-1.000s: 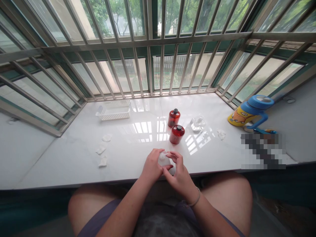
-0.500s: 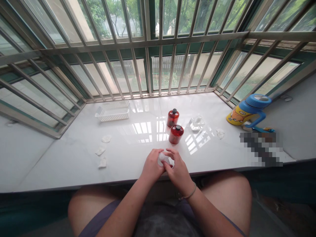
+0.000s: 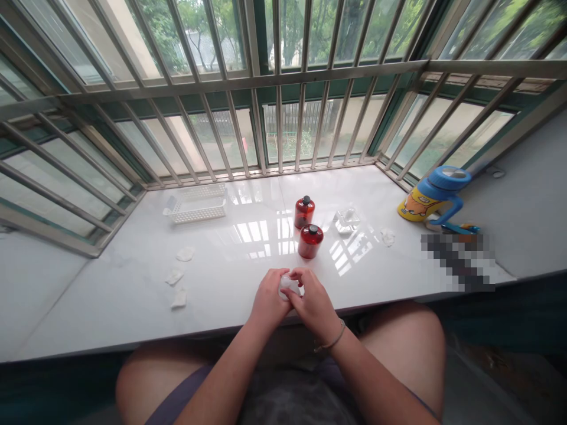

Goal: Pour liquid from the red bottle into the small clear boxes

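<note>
Close to the table's front edge, my left hand (image 3: 268,300) is wrapped round a small translucent white container (image 3: 284,285). Its exact kind is unclear, since my fingers hide most of it. The thumb and fingers of my right hand (image 3: 316,302) are curled and pinch the same container from the right, near its top. Just beyond my hands stands a red-brown bottle (image 3: 310,243) with a black cap. A second matching bottle (image 3: 304,213) stands upright right behind it.
A small clear square holder (image 3: 346,221) is right of the bottles. Crumpled white pieces (image 3: 179,298) lie at left, another (image 3: 388,237) at right. A white basket (image 3: 197,206) sits at back left. A blue-and-yellow flask (image 3: 432,193) stands at right, beside a blurred patch. Window bars border the white table (image 3: 119,295).
The view has turned slightly, so most things appear a little further left. Both hands stay on the container, with the right fingers closed a bit more over it.
</note>
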Motion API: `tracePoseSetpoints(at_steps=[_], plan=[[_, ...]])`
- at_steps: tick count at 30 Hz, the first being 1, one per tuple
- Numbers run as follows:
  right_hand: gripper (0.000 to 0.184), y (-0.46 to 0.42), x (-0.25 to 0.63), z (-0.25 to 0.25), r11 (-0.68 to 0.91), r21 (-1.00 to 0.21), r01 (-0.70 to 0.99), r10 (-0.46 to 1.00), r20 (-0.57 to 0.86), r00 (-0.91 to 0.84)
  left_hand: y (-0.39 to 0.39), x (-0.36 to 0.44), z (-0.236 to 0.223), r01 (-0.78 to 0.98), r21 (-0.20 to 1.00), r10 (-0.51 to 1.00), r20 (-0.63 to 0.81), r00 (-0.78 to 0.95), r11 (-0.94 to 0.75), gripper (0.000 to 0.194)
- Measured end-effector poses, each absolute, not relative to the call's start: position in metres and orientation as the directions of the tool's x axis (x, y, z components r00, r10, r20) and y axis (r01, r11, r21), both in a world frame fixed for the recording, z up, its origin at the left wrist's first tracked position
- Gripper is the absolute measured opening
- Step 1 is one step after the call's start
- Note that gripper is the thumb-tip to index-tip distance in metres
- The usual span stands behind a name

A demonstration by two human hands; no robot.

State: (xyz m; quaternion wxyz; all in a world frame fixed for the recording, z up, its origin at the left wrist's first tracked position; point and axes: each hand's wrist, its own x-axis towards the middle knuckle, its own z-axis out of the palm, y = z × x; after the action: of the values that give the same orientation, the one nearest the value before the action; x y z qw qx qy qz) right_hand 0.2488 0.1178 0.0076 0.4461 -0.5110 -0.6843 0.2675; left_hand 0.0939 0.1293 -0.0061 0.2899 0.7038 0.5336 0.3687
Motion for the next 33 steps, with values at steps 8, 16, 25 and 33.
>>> tracePoseSetpoints(at_steps=[8, 16, 25, 33], plan=[[0.021, 0.116, 0.246, 0.014, 0.334, -0.795, 0.507, 0.933, 0.354, -0.060, 0.130, 0.094, -0.010, 0.556, 0.788, 0.965, 0.218, 0.149, -0.264, 0.052], [0.028, 0.107, 0.286, 0.011, 0.268, -0.762, 0.589, 0.939, 0.343, 0.018, 0.107, 0.076, -0.017, 0.535, 0.813, 0.965, 0.122, 0.233, -0.232, 0.128], [0.056, 0.140, 0.392, 0.002, -0.015, -0.700, 0.714, 0.895, 0.308, 0.321, 0.115, 0.052, -0.012, 0.538, 0.814, 0.975, 0.206, 0.085, -0.219, 0.069], [0.069, 0.189, 0.441, 0.011, -0.069, -0.656, 0.752, 0.888, 0.303, 0.347, 0.164, 0.080, 0.021, 0.459, 0.849, 0.965, 0.231, 0.126, -0.263, 0.029]])
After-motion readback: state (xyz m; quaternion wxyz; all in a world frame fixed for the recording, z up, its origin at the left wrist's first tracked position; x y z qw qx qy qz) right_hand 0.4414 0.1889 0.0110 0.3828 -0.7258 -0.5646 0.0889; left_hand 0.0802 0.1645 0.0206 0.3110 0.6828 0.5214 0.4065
